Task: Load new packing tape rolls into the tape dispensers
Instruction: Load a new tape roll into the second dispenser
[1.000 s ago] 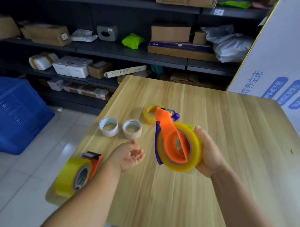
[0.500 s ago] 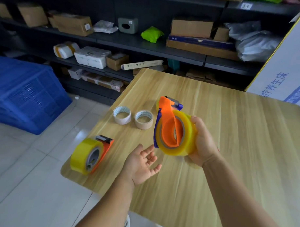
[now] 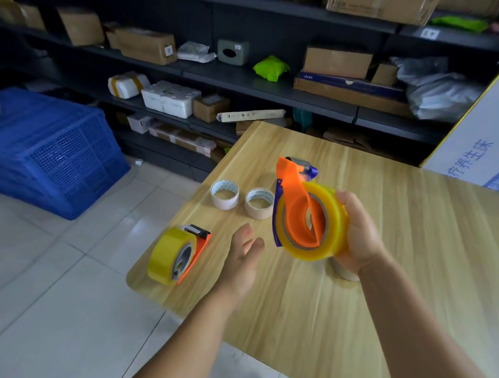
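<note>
right hand (image 3: 357, 235) fingers hidden behind tape roll (image 3: 330, 220)

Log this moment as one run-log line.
right hand: holds loaded orange dispenser above table | left hand: open, empty | second loaded dispenser: at table corner | two empty cores: on table

The worktop (image 3: 409, 279) is light wood with rounded corners. Near its left edge lies a yellow tape roll (image 3: 166, 255) sitting in an orange dispenser (image 3: 196, 250), tipped on its side. Further back, two small pale tape rings (image 3: 224, 194) (image 3: 259, 202) lie flat, just beside each other. The worktop stands on a shiny white tile floor (image 3: 55, 295).
</note>
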`<state>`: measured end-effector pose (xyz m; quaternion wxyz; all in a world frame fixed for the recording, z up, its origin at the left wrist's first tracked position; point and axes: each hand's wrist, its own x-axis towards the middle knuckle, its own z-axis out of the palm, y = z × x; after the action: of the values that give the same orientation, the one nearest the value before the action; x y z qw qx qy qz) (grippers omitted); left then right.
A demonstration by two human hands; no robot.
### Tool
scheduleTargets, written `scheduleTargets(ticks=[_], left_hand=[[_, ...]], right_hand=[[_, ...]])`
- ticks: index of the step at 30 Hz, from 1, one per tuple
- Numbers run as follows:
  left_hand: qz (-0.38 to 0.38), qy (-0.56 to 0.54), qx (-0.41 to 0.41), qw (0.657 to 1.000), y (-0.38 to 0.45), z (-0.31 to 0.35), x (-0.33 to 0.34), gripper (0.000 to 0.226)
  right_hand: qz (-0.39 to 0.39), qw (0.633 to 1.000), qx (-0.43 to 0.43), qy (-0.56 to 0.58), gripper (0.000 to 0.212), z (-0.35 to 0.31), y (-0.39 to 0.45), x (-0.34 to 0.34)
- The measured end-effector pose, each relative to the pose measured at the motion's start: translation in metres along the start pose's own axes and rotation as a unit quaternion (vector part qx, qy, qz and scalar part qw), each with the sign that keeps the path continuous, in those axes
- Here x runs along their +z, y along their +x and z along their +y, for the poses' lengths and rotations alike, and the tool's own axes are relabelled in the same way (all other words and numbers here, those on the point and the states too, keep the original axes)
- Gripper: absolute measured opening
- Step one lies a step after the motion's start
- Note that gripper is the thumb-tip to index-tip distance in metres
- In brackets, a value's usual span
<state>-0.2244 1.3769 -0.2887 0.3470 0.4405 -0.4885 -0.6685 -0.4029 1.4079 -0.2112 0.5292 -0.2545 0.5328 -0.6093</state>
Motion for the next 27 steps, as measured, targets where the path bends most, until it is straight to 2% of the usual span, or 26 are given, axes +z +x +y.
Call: scheduleTargets(ticks=[2,4,7,10,17,22,27], left_hand=[[-0.009,0.027,0.043,0.999,0.001,0.009,-0.003,0.044],[-0.019,0.066,0.079,0.995,0.002,0.017,-0.006,0.054],[-0.037,0.136,0.116,0.983,0.007,0.03,-0.011,0.068],[-0.066,0.165,0.139,0.974,0.012,0.052,-0.01,0.066],[-0.153,0.121,0.13,0.972,0.02,0.093,0.003,0.055],[-0.214,0.092,0.103,0.967,0.027,0.099,0.015,0.067],[-0.211,0.063,0.067,0.973,0.028,0.094,0.019,0.068]], right_hand=[[-0.017,1.0,0.009,-0.002,0.034,-0.002,-0.006,0.001],[-0.032,0.999,0.018,-0.002,0.03,-0.005,-0.013,0.002],[-0.033,0.999,0.016,0.017,0.038,-0.012,-0.022,0.0],[-0.031,0.999,0.019,0.028,0.04,-0.018,-0.03,0.001],[-0.036,0.997,0.018,0.061,0.05,-0.024,-0.04,0.001],[-0.033,0.998,0.018,0.053,0.051,-0.02,-0.04,-0.001],[-0.021,0.999,0.021,0.039,0.056,-0.019,-0.042,-0.002]])
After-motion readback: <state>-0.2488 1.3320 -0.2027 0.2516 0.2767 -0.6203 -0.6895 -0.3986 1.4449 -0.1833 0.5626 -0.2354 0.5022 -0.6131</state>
